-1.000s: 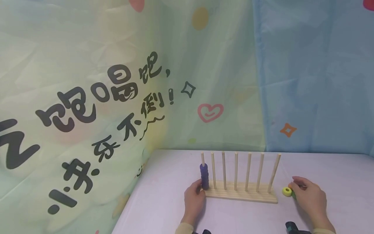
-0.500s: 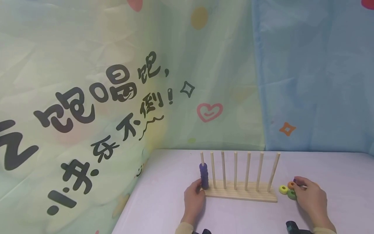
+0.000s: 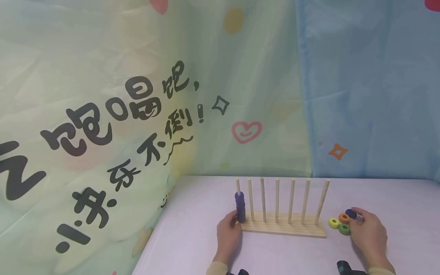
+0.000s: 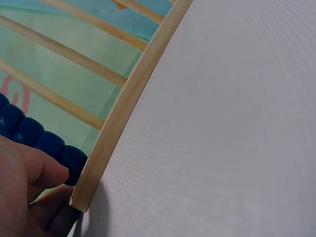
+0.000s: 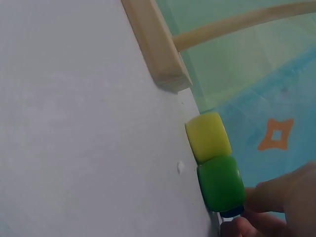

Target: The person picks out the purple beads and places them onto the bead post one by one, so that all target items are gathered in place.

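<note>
A wooden peg rack (image 3: 285,228) with several upright pegs stands on the table. Its leftmost peg bears a stack of blue-purple beads (image 3: 240,208). My left hand (image 3: 228,233) grips the rack's left end, the thumb close to the lowest bead in the left wrist view. Right of the rack, my right hand (image 3: 369,233) pinches a dark blue bead (image 3: 350,213) between thumb and finger, low at the table. Beside it lie a yellow bead (image 3: 334,223), an orange bead (image 3: 343,218) and a green bead (image 3: 344,229). The green bead mostly hides the blue one in the right wrist view.
The table (image 3: 275,256) has a pale lilac cover. Behind it hangs a printed cloth backdrop (image 3: 247,76), with another lettered cloth along the left side. Dark wrist devices (image 3: 343,267) show at the bottom edge.
My right hand has shifted slightly right, bringing the dark blue bead, the orange bead and the green bead into fuller view. My left hand and the rack hold still.
</note>
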{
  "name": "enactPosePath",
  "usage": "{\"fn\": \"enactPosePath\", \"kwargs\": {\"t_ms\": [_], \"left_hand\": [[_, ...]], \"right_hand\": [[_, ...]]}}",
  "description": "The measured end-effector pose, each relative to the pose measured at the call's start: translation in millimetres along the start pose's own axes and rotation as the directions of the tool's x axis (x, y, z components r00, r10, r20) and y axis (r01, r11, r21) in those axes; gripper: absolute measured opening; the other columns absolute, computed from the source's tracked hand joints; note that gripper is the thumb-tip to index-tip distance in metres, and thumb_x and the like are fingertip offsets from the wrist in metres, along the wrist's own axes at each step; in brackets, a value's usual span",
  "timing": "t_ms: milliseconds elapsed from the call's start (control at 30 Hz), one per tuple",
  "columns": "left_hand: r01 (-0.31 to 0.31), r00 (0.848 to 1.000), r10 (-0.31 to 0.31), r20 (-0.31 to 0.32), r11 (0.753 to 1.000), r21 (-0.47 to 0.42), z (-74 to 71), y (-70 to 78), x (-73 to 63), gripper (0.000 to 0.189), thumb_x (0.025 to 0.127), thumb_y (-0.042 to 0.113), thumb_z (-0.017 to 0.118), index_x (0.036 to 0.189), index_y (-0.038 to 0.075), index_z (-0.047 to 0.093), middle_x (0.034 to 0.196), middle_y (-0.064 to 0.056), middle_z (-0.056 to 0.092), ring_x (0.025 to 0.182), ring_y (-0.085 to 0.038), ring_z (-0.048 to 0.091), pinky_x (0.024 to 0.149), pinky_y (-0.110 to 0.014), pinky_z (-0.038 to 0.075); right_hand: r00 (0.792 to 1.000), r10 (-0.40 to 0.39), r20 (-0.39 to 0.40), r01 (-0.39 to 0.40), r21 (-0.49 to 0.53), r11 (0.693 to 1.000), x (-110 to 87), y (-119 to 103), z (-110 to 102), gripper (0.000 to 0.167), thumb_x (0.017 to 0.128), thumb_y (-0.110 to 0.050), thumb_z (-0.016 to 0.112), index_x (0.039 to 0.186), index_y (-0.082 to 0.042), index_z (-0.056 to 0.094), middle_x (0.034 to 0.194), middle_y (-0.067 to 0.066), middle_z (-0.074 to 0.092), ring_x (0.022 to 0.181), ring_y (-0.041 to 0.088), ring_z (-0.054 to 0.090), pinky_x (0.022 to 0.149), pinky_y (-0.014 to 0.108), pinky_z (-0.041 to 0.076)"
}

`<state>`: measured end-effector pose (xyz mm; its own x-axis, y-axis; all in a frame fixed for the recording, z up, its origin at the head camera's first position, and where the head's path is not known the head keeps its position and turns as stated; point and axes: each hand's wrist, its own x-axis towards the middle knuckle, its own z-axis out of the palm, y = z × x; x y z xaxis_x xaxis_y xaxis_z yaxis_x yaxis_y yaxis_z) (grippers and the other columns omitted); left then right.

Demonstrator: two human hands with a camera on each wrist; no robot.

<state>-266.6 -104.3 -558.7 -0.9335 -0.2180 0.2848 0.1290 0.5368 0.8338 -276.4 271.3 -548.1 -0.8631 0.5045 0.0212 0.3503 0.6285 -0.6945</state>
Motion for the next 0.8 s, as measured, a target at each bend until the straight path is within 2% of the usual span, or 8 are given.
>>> {"fn": "enactPosePath", "kwargs": {"t_ms": [200,267,433,800], "left_hand": [[-0.008,1.000,0.008,-0.010,1.000,0.004,0.2,-0.2,-1.5,0.045,0.074,-0.003,0.061,0.116,0.010,0.070,0.117,-0.007,0.070,0.116,-0.029,0.063,0.104,-0.049,0.046],[-0.005,1.000,0.005,-0.009,1.000,0.001,-0.4,1.1,-2.1,0.045,0.074,-0.004,0.061,0.116,0.010,0.070,0.117,-0.008,0.070,0.116,-0.030,0.063,0.103,-0.050,0.046],[0.005,1.000,-0.005,-0.002,1.000,-0.003,-1.7,3.6,-2.4,0.045,0.074,-0.005,0.061,0.116,0.010,0.070,0.117,-0.008,0.070,0.117,-0.030,0.062,0.104,-0.050,0.045],[-0.001,1.000,0.001,0.004,1.000,0.016,-0.9,1.1,-0.3,0.043,0.077,-0.001,0.062,0.117,0.011,0.069,0.119,-0.007,0.069,0.118,-0.029,0.062,0.105,-0.050,0.045]], "right_hand": [[0.989,-0.140,0.042,0.141,-0.026,0.990,1.0,8.6,1.1,0.054,0.089,0.004,0.045,0.143,0.003,0.041,0.144,0.034,0.036,0.132,0.055,0.031,0.104,0.070,0.029],[0.985,-0.162,0.061,0.164,-0.021,0.986,1.6,11.1,1.0,0.056,0.087,0.007,0.043,0.143,0.003,0.040,0.144,0.035,0.036,0.131,0.057,0.031,0.103,0.071,0.029],[0.988,-0.120,0.093,0.122,-0.015,0.992,4.1,11.8,0.1,0.056,0.087,0.005,0.044,0.143,0.003,0.041,0.143,0.036,0.036,0.131,0.057,0.031,0.103,0.071,0.028],[0.993,-0.094,0.069,0.098,-0.056,0.994,7.6,10.1,2.7,0.053,0.088,0.003,0.051,0.141,0.004,0.044,0.140,0.036,0.039,0.130,0.056,0.033,0.104,0.069,0.031]]}}
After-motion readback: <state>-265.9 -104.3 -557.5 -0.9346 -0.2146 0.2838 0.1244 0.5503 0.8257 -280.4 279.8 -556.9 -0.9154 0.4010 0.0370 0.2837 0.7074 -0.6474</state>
